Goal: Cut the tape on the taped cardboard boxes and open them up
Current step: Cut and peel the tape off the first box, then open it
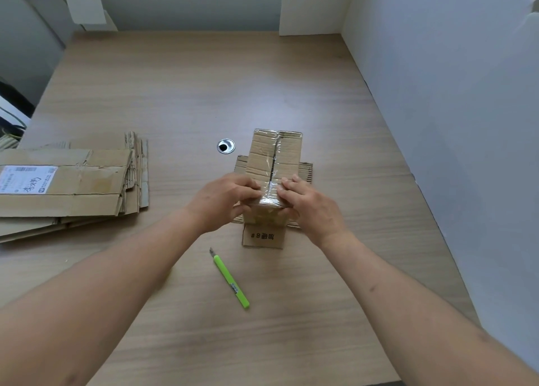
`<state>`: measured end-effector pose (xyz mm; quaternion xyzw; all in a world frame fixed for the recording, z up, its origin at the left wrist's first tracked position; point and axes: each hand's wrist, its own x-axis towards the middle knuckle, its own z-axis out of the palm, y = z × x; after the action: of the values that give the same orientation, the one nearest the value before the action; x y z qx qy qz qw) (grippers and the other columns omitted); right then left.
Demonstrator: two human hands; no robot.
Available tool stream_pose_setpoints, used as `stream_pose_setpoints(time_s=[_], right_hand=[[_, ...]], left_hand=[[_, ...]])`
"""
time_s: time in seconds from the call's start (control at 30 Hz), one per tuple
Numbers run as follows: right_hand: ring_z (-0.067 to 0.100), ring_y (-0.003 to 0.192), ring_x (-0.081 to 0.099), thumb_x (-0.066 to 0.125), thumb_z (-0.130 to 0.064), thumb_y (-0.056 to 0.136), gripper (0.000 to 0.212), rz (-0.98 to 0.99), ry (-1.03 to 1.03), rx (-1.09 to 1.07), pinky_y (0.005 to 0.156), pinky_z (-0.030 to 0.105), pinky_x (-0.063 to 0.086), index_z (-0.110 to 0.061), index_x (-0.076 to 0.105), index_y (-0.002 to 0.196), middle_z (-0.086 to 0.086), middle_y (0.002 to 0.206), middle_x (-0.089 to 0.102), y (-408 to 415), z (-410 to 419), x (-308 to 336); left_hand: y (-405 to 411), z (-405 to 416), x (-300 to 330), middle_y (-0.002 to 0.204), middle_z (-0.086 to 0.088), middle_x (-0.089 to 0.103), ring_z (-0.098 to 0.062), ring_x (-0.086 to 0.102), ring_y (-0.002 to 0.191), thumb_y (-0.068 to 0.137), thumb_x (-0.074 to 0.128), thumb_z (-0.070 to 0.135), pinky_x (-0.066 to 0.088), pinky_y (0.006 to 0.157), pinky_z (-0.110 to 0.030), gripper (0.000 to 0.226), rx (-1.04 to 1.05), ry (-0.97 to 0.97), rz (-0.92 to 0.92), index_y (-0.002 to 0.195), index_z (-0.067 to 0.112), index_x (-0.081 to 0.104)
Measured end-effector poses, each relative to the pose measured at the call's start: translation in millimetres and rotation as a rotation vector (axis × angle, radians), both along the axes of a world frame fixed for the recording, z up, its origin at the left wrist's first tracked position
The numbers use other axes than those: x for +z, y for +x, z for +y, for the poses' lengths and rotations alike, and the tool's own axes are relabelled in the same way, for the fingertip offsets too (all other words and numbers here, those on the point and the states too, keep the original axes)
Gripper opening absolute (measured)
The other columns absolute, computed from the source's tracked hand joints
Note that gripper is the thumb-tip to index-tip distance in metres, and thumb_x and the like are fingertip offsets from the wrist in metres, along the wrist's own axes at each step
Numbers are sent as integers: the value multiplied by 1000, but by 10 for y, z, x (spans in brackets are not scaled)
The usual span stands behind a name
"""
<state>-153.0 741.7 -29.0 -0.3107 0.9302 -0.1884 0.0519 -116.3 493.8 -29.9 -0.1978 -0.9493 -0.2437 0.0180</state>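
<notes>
Both hands, left hand [226, 200] and right hand [307, 203], grip the near end of the taped box [272, 159]. A green knife [230, 279] lies just nearer than the box. Flattened cardboard [70, 187] lies well left of it.

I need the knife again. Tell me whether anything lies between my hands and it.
Nothing visible does. The green utility knife lies alone on bare table, nearer you than both hands, which grip the taped box.

There is one small cardboard box [274, 164] and one green box cutter [230, 279]. Two hands show, a left hand [224, 200] and a right hand [309, 203]. One pile of flat boxes [73, 181] lies there, and one round metal hole [226, 146].
</notes>
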Motion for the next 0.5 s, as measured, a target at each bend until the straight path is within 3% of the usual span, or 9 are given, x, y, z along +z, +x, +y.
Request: stream_pose_setpoints(time_s=[0.1, 0.27, 0.43, 0.5], right_hand=[[18, 150, 37, 72, -16, 93, 48, -17, -5, -17, 104, 45, 53, -21, 62, 140, -4, 155, 50, -26, -21, 14], [14, 153, 28, 74, -51, 87, 53, -45, 54, -109, 102, 40, 49, -20, 60, 128, -8, 156, 46, 29, -161, 55], [20, 153, 30, 74, -36, 92, 48, -10, 88, -116, 96, 41, 52, -14, 58, 132, -2, 149, 52, 35, -254, 20], [22, 152, 33, 75, -31, 91, 41, -11, 75, -95, 95, 44, 54, -13, 61, 125, 0, 148, 54, 32, -218, -5]], left_hand=[[-27, -12, -13, 120, -5, 72, -34, 68, 107, 72, 90, 0, 59, 87, -47, 50, -33, -11, 23, 119, 12, 77], [-13, 68, -62, 110, -8, 74, -38, 68, 98, 72, 87, -4, 61, 79, -47, 39, -45, -9, 124, 108, 9, 80], [-36, 47, -65, 112, -7, 75, -36, 70, 98, 71, 88, -4, 61, 81, -47, 42, -51, 24, 87, 110, 10, 80], [-64, -13, -30, 118, -7, 75, -35, 70, 102, 70, 90, -2, 59, 88, -45, 47, -88, 32, 44, 114, 10, 79]])
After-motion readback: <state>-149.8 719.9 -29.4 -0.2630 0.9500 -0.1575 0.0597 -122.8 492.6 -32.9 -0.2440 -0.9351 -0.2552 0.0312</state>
